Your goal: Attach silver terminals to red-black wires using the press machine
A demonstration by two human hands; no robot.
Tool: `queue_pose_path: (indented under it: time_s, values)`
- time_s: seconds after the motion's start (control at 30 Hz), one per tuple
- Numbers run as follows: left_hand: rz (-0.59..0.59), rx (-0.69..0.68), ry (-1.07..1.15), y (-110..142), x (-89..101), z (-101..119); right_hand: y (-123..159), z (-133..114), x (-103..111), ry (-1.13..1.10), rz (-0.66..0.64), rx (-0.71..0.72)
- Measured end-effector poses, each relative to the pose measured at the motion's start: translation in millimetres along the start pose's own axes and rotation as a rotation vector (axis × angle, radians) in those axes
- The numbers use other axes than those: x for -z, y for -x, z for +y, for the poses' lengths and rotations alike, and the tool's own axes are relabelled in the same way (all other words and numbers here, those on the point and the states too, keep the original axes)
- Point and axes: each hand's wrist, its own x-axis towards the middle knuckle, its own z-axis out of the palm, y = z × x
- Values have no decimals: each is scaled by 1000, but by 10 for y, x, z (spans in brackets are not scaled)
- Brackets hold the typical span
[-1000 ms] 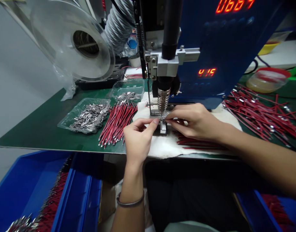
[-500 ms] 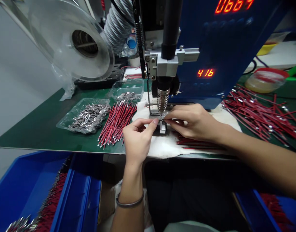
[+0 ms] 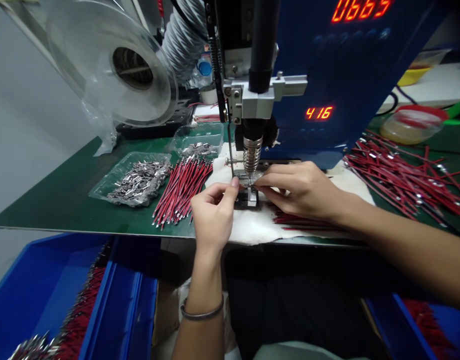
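Under the tip of a soldering machine head [image 3: 252,156], my two hands face each other. My left hand [image 3: 214,212] is closed in a pinch just left of the small metal fixture [image 3: 252,198]. What sits between its thumb and finger is too small to make out. From the right, my right hand [image 3: 299,187] pinches close against the tip, and its fingers hide whatever they hold. Beneath my right palm lie several red and black wires [image 3: 295,218] on a white cloth [image 3: 252,227]. Left of my left hand is a bundle of red wires [image 3: 183,190] with metal ends.
A clear tray [image 3: 138,180] of small metal connectors stands left, a second tray [image 3: 200,142] behind. More red wires [image 3: 402,175] and a red-lidded tub [image 3: 413,124] lie right. A blue machine body [image 3: 320,70] rises behind; a blue bin [image 3: 46,270] sits below the table.
My left thumb and finger have drawn slightly left, away from the tip. My right hand has barely moved. The machine's lower display has gone from 415 to 416.
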Motion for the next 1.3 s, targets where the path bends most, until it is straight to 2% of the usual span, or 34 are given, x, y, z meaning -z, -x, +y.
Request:
queue_pose_path:
  time_s: [0.63, 1.3]
  values:
    - [7, -6, 5, -8, -7, -7, 3, 16, -10, 24, 51, 58]
    - [5, -36, 15, -10, -9, -23, 0, 4, -14, 26, 52, 42]
